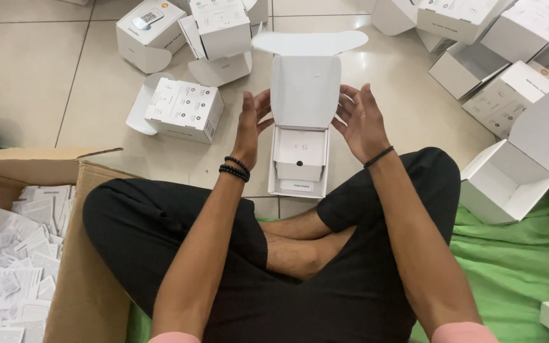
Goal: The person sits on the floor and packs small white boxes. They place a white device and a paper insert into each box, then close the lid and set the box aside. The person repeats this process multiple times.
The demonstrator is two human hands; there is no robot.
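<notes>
Our left hand point(250, 124) and right hand point(360, 121), fingers spread and gripping nothing, flank the open white cardboard box point(301, 127) at twelve o'clock, its lid up and insert seated.

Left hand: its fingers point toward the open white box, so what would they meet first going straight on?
Most likely the raised lid of the open white cardboard box; the left hand sits just beside it, though depth is unclear.

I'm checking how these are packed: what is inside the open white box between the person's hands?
Inside the open white box sits a white folded cardboard insert with a small dark spot on its front. Whatever lies beneath the insert is covered and cannot be seen.
</notes>
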